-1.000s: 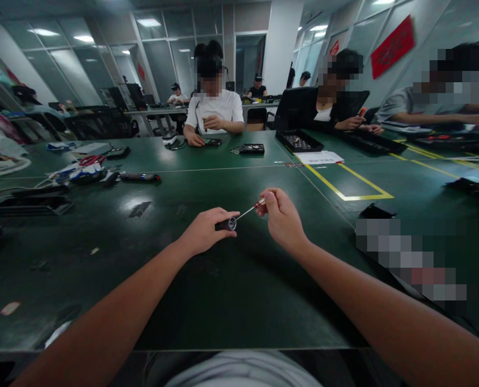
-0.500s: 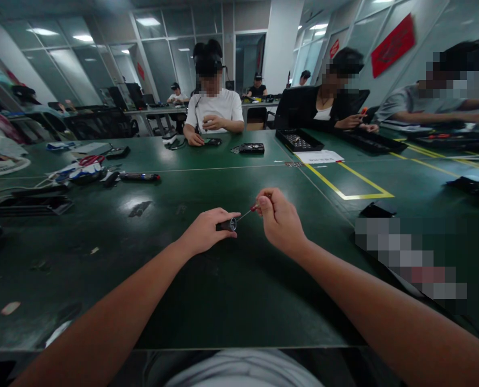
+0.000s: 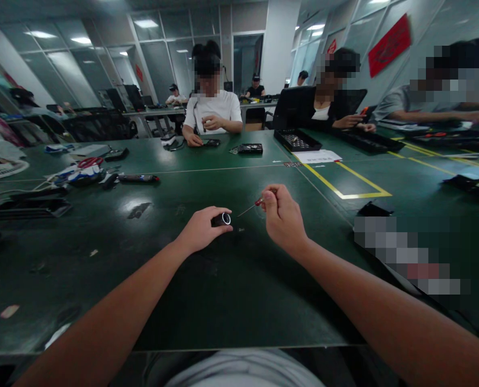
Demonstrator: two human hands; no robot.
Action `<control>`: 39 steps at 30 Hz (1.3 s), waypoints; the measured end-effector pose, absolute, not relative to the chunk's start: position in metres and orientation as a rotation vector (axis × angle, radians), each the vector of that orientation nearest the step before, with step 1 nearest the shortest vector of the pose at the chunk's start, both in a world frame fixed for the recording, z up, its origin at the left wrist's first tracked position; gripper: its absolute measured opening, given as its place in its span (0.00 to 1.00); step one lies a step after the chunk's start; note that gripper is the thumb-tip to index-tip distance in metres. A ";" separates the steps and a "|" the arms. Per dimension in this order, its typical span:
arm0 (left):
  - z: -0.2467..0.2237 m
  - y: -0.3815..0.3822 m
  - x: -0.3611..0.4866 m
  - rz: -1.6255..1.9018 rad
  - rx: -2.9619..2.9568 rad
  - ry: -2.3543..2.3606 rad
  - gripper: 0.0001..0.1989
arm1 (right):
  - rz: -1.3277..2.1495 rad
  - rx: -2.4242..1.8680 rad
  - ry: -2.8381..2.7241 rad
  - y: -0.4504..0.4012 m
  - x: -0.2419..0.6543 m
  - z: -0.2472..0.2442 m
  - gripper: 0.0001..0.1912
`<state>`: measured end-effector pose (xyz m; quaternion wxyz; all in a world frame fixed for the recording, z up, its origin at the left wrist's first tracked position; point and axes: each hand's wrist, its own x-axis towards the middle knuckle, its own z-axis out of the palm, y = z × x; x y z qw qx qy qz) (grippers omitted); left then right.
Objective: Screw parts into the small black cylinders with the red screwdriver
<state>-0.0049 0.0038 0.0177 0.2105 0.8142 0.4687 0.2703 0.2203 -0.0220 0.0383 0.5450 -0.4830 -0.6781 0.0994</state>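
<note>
My left hand is closed around a short black cylinder, thumb below and fingers above. The cylinder's end faces right and shows a bright ring around a dark middle. In my right hand is a thin screwdriver with a reddish handle, most of it hidden by the fingers. Its shaft points down and left, and the tip is a short gap away from the cylinder. Between the hands, a tiny pale piece lies on the green table; its kind is too small to make out.
A dark pen-shaped tool and red-handled scissors lie at the left among cables. Across the table a person in white handles small parts. A black compartment tray sits beyond yellow tape.
The screwdriver tip has drawn away from the cylinder as my right hand shifted slightly right and up. My left hand moved a little left. The tiny pale piece now shows on the table.
</note>
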 end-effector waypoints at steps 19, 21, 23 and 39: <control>0.037 -0.020 0.029 0.525 2.201 1.292 0.11 | 0.236 -1.141 -1.563 -0.020 0.224 0.044 0.10; 0.036 -0.017 0.035 0.471 2.236 1.282 0.10 | 0.242 -1.136 -1.570 -0.020 0.224 0.044 0.10; 0.035 -0.014 0.040 0.409 2.252 1.290 0.10 | 0.250 -1.136 -1.575 -0.021 0.224 0.044 0.10; 0.040 -0.004 0.024 0.361 2.126 1.339 0.14 | 0.263 -1.152 -1.595 -0.022 0.225 0.046 0.11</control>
